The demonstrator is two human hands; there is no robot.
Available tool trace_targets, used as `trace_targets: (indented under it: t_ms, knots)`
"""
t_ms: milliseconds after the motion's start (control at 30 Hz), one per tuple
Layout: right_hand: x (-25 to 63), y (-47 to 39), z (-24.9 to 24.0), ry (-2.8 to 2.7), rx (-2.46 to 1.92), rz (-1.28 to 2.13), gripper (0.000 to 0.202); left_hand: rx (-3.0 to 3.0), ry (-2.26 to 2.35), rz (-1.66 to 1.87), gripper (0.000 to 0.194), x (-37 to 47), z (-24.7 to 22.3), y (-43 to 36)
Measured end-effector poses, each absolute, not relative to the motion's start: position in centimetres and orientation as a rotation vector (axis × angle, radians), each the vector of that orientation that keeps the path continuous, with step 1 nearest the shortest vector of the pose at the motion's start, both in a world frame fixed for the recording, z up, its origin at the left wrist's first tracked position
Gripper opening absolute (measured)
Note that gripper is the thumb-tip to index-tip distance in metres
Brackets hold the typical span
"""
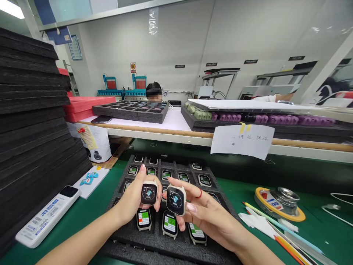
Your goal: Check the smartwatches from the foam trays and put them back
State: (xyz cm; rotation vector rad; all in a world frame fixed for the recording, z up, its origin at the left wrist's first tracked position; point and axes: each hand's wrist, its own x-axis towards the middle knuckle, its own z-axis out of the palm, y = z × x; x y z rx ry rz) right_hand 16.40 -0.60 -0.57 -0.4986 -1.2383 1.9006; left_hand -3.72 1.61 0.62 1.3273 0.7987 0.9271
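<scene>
My left hand [135,200] is closed around a smartwatch [149,193] with a pale case and a lit dial. Close beside it, my right hand [202,209] grips a second smartwatch [175,200] between thumb and fingers, its screen showing a similar dial. Neither watch has a strap in sight. Both hands are above a black foam tray [121,228], whose slots hold several more watch bodies. Among these, a watch [169,223] in the near row shows a green and white grid, and another [143,218] has a red cell in its grid.
Stacked black foam trays [33,147] rise on the left. A long white box [49,217] lies beside them. On the right are a tape roll [280,204], pens [289,250] and crumpled tissue [256,222]. A shelf edge [160,132] crosses behind; a person [153,95] sits beyond it.
</scene>
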Motion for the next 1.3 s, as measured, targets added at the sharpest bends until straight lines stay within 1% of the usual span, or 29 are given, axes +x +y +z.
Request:
trace_targets:
  t_ms: [133,333,467,600,733,1133,1300]
  knots:
    - [16.28,-0.44,-0.93,-1.277,-0.503,1.865,0.038,1.351,0.824,0.918,0.071,-3.68,0.31,1.31]
    - [16.48,-0.46,-0.99,-1.293,-0.501,1.855,0.039,1.34,0.814,0.904,0.068,-3.62,0.26,1.56]
    - [16.56,-0.44,-1.04,-1.288,-0.512,1.839,0.035,1.323,0.848,0.911,0.07,-3.65,0.26,1.65]
    - [16.51,-0.41,-1.06,-1.285,-0.505,1.837,0.039,1.316,0.818,0.907,0.067,-3.63,0.39,1.64]
    - [16.46,-0.39,-1.11,-1.275,-0.524,1.809,0.036,1.285,0.823,0.914,0.065,-3.57,0.47,1.68]
    - [16.46,-0.51,-0.87,-1.264,-0.514,1.811,0.039,1.27,0.823,0.971,0.063,-3.59,0.31,1.86]
    - [16.51,-0.44,-1.04,-1.279,-0.519,1.795,0.036,1.267,0.836,0.965,0.062,-3.55,0.35,1.75]
